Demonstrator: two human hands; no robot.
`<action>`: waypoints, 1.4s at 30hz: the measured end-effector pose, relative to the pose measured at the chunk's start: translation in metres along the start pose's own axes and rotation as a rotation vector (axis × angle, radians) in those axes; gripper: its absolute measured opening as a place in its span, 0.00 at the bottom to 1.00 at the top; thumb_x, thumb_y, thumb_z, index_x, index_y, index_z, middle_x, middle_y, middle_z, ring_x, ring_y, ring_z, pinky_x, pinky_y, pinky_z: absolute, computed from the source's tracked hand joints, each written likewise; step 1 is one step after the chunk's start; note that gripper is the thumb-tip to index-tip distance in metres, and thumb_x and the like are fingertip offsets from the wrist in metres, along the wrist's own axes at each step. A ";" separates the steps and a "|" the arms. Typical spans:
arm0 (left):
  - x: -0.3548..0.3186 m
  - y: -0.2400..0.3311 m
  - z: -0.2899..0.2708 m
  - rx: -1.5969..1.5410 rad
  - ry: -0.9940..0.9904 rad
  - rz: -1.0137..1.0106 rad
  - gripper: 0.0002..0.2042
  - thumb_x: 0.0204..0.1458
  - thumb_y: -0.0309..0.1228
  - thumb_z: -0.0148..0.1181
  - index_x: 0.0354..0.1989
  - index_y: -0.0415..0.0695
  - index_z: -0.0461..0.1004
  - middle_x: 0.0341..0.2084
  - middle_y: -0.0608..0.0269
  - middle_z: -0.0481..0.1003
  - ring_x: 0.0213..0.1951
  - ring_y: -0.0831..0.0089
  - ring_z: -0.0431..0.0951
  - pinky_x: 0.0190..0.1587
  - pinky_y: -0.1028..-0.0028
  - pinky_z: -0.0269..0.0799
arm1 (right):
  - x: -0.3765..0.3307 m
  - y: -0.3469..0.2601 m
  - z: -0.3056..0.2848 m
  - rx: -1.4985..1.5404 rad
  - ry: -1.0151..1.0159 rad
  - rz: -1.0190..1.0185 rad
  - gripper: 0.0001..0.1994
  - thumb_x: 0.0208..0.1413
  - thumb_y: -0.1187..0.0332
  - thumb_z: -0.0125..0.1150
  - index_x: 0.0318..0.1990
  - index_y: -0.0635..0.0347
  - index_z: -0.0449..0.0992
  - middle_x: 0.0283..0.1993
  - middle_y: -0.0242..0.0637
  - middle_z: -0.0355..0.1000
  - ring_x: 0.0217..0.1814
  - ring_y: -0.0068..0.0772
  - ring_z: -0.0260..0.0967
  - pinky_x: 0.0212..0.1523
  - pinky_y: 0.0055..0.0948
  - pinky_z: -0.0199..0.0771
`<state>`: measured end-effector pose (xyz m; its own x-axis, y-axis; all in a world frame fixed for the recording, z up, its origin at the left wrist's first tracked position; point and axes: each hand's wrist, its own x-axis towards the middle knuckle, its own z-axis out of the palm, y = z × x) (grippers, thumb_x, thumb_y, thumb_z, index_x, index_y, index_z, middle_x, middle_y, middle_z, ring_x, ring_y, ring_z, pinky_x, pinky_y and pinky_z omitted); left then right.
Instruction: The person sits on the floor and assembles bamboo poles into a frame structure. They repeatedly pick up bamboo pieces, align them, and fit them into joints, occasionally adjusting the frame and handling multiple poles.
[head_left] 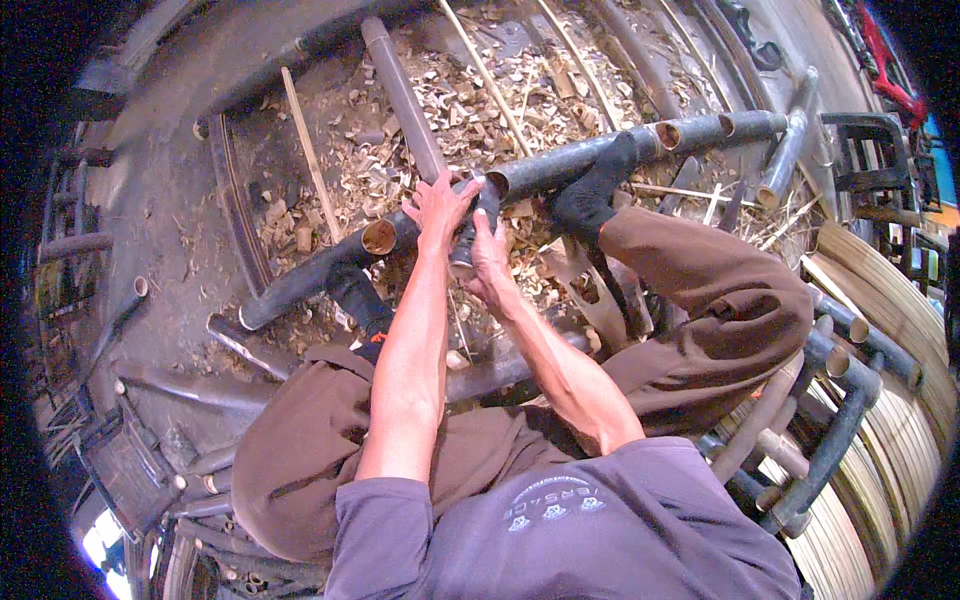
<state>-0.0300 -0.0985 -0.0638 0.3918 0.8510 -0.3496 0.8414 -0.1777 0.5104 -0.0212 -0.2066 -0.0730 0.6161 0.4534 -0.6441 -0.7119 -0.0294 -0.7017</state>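
My left hand (440, 208) lies over the near end of a brownish bamboo pole (402, 95), thumb to the left and fingers bent across it. That end meets a thick dark bamboo crosspiece (560, 165). Just to the right, my right hand (489, 255) is closed round a dark, stubby cylindrical tool (466, 238). The tool stands close against the crosspiece, beside my left fingers; its working end is hidden and its exact kind does not show. Round cut holes in the crosspiece show pale wood, one hole (379, 237) being left of my hands.
Wood shavings (450, 85) cover the floor beyond the crosspiece, with thin pale strips (310, 155) among them. My dark-covered feet (590, 190) rest at the crosspiece. Bundled bamboo slats (885, 330) and jointed dark pipes of bamboo (840, 430) stand at right. More poles (190, 385) lie at left.
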 end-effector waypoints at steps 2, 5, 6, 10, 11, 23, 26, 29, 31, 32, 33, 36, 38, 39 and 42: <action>-0.005 0.004 -0.007 0.057 -0.071 -0.022 0.42 0.38 0.73 0.52 0.57 0.57 0.70 0.51 0.37 0.64 0.58 0.45 0.62 0.63 0.44 0.38 | 0.001 -0.024 -0.017 0.466 -0.212 0.523 0.21 0.58 0.46 0.55 0.43 0.54 0.63 0.25 0.37 0.69 0.21 0.32 0.70 0.22 0.34 0.77; -0.016 0.023 -0.015 0.071 -0.090 -0.027 0.52 0.33 0.78 0.49 0.62 0.52 0.65 0.59 0.25 0.52 0.65 0.39 0.49 0.65 0.44 0.28 | -0.008 -0.055 -0.042 0.348 -0.328 0.563 0.20 0.60 0.46 0.51 0.41 0.54 0.64 0.24 0.36 0.69 0.21 0.30 0.70 0.22 0.32 0.77; -0.018 0.025 -0.006 0.083 -0.020 -0.021 0.53 0.32 0.78 0.49 0.62 0.49 0.65 0.61 0.22 0.48 0.66 0.37 0.45 0.66 0.44 0.26 | -0.010 -0.061 -0.039 0.220 -0.329 0.540 0.20 0.63 0.48 0.46 0.39 0.57 0.67 0.24 0.36 0.69 0.19 0.30 0.69 0.22 0.32 0.75; -0.019 0.038 0.009 0.040 0.009 -0.052 0.58 0.31 0.79 0.50 0.63 0.40 0.62 0.63 0.16 0.35 0.68 0.33 0.31 0.66 0.44 0.18 | -0.005 -0.090 -0.051 -0.491 -0.301 0.223 0.25 0.65 0.45 0.39 0.38 0.59 0.71 0.24 0.31 0.67 0.23 0.27 0.66 0.24 0.29 0.71; -0.019 0.041 0.010 0.029 0.020 -0.058 0.58 0.31 0.78 0.50 0.63 0.39 0.62 0.63 0.16 0.35 0.68 0.33 0.31 0.66 0.44 0.18 | 0.005 -0.094 -0.055 -0.561 -0.370 0.247 0.26 0.65 0.44 0.38 0.37 0.59 0.72 0.25 0.32 0.69 0.24 0.25 0.66 0.24 0.27 0.70; -0.014 0.035 0.033 0.029 0.178 -0.031 0.43 0.43 0.67 0.54 0.54 0.37 0.68 0.61 0.12 0.38 0.67 0.29 0.36 0.64 0.38 0.24 | 0.075 -0.168 -0.067 -0.804 -0.564 0.876 0.27 0.60 0.40 0.44 0.36 0.58 0.72 0.23 0.33 0.71 0.19 0.31 0.69 0.22 0.31 0.74; -0.009 0.029 0.029 -0.003 0.072 -0.050 0.44 0.43 0.69 0.51 0.56 0.40 0.68 0.62 0.14 0.37 0.67 0.30 0.34 0.65 0.40 0.24 | 0.061 -0.157 -0.067 -0.890 -0.540 0.561 0.28 0.61 0.40 0.42 0.41 0.59 0.73 0.30 0.37 0.73 0.28 0.33 0.72 0.26 0.37 0.76; 0.017 -0.008 0.000 -0.069 -0.141 -0.068 0.36 0.49 0.67 0.45 0.57 0.53 0.69 0.64 0.32 0.50 0.66 0.38 0.48 0.65 0.42 0.35 | 0.027 -0.129 -0.054 -0.999 -0.496 0.073 0.28 0.61 0.44 0.45 0.47 0.63 0.72 0.37 0.38 0.73 0.42 0.33 0.70 0.42 0.34 0.73; 0.022 -0.021 -0.021 -0.171 -0.190 -0.046 0.30 0.54 0.61 0.43 0.59 0.57 0.68 0.62 0.45 0.60 0.64 0.44 0.56 0.63 0.41 0.39 | 0.005 -0.113 -0.051 -0.605 -0.223 0.035 0.27 0.55 0.49 0.58 0.53 0.64 0.69 0.39 0.37 0.73 0.42 0.28 0.68 0.46 0.34 0.70; 0.020 -0.023 -0.022 -0.103 -0.210 -0.010 0.28 0.55 0.61 0.42 0.60 0.60 0.66 0.60 0.47 0.62 0.64 0.45 0.56 0.63 0.42 0.39 | 0.001 -0.107 -0.050 -0.519 -0.244 0.085 0.26 0.53 0.52 0.61 0.52 0.63 0.69 0.37 0.35 0.72 0.38 0.27 0.69 0.41 0.33 0.72; 0.017 -0.026 -0.023 -0.034 -0.230 0.025 0.27 0.56 0.60 0.41 0.61 0.62 0.65 0.59 0.49 0.64 0.64 0.46 0.57 0.64 0.42 0.38 | -0.002 -0.100 -0.047 -0.433 -0.266 0.134 0.26 0.52 0.54 0.63 0.52 0.62 0.69 0.35 0.34 0.72 0.34 0.27 0.69 0.37 0.31 0.73; 0.011 -0.034 -0.020 0.067 -0.240 0.089 0.26 0.58 0.59 0.38 0.63 0.69 0.60 0.59 0.51 0.65 0.64 0.46 0.57 0.64 0.42 0.36 | -0.012 -0.076 -0.030 -0.123 -0.214 0.255 0.17 0.53 0.62 0.63 0.45 0.60 0.67 0.27 0.34 0.69 0.23 0.29 0.70 0.22 0.30 0.74; 0.011 -0.039 -0.020 0.072 -0.291 0.087 0.25 0.58 0.59 0.35 0.65 0.74 0.58 0.60 0.50 0.64 0.65 0.47 0.55 0.64 0.41 0.32 | -0.017 -0.058 -0.020 0.010 -0.228 0.293 0.15 0.57 0.65 0.60 0.45 0.61 0.65 0.26 0.38 0.69 0.21 0.32 0.71 0.21 0.33 0.77; 0.011 -0.039 -0.021 0.063 -0.312 0.074 0.26 0.58 0.59 0.34 0.64 0.74 0.58 0.60 0.50 0.63 0.65 0.47 0.55 0.64 0.41 0.32 | -0.019 -0.053 -0.012 0.104 -0.196 0.329 0.14 0.57 0.63 0.60 0.44 0.62 0.66 0.26 0.38 0.70 0.21 0.32 0.71 0.21 0.35 0.78; 0.007 -0.035 -0.025 0.094 -0.361 0.026 0.27 0.58 0.60 0.31 0.64 0.72 0.60 0.61 0.50 0.61 0.65 0.47 0.53 0.64 0.40 0.30 | -0.004 -0.045 0.006 0.050 -0.074 0.307 0.14 0.57 0.62 0.59 0.42 0.64 0.68 0.26 0.38 0.69 0.20 0.33 0.71 0.20 0.35 0.78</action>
<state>-0.0660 -0.0737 -0.0650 0.5055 0.6197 -0.6004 0.8533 -0.2556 0.4545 0.0062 -0.2014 -0.0374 0.3454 0.4937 -0.7981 -0.8775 -0.1316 -0.4612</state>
